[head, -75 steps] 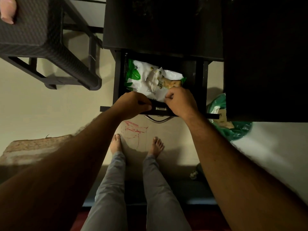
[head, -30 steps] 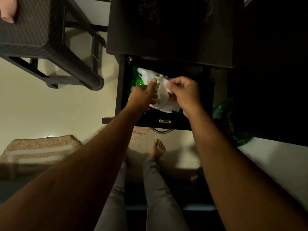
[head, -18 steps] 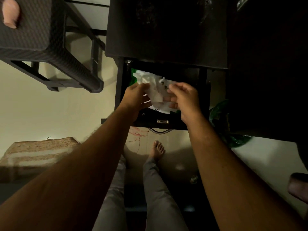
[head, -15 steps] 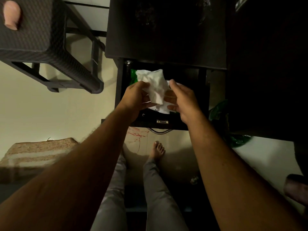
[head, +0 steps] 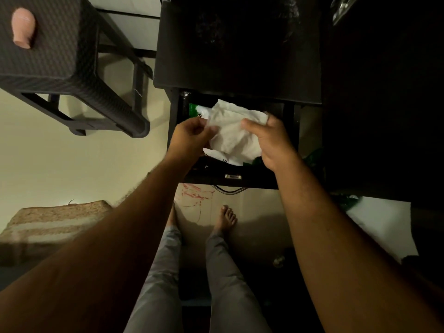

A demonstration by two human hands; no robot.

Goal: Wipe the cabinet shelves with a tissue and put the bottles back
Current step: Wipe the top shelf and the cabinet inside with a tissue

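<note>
Tissue held over the open drawer

Both hands are up over the pulled-out dark wooden drawer (head: 230, 180) of the black cabinet (head: 237, 44). Crumpled white paper tissue (head: 234, 133) is stretched between them: the left hand (head: 192, 138) pinches its left edge with curled fingers, and the right hand (head: 270, 143) grips the right side, thumb on top. Under the tissue, inside the drawer, sits a green and white plastic packet (head: 195, 109), mostly covered. Drawer front has a small metal latch (head: 232, 176) and a curved metal handle (head: 228, 189) below it. Off to the left there's a dark woven-pattern plastic stool (head: 72, 68) with a pinkish rounded object (head: 23, 27) on top, can't tell what it is. Bare feet and grey trousers (head: 165, 272) below, plus a brownish striped floor mat (head: 55, 219) on the left. No bottles that I can make out.
</note>
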